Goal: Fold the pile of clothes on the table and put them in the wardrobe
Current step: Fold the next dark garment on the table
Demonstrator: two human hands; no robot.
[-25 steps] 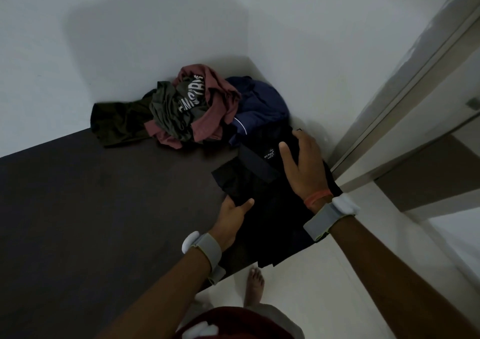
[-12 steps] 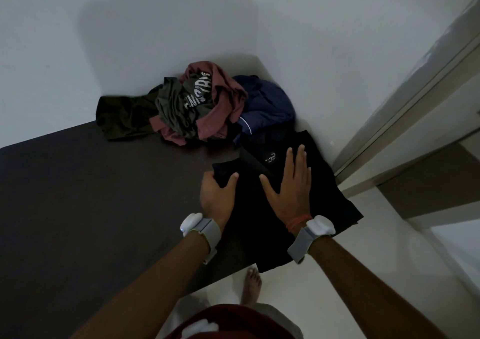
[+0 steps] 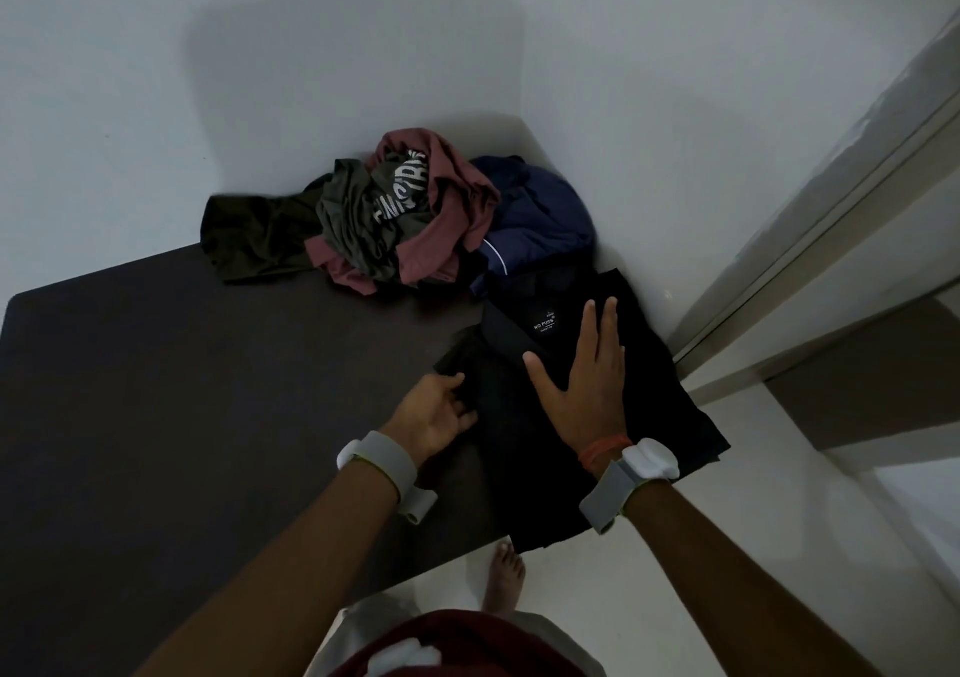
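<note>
A black garment (image 3: 649, 396) with a small white neck label lies spread at the right corner of the dark table (image 3: 182, 406), its lower edge hanging past the table's front. My right hand (image 3: 584, 370) rests flat on it, fingers apart, just below the label. My left hand (image 3: 434, 414) pinches the garment's left edge, fingers curled on the cloth. Behind them sits the pile of clothes (image 3: 400, 214): an olive piece, a grey printed shirt, a maroon one and a navy garment (image 3: 540, 219).
White walls meet in a corner right behind the pile. A pale door frame (image 3: 810, 219) runs diagonally at the right, close to the table's right end. White floor and my bare foot (image 3: 506, 580) show below the table's front edge.
My left hand slid forward along the garment's left edge and now grips it lower down. My right hand moved from the garment's right side to its middle and lies flat.
</note>
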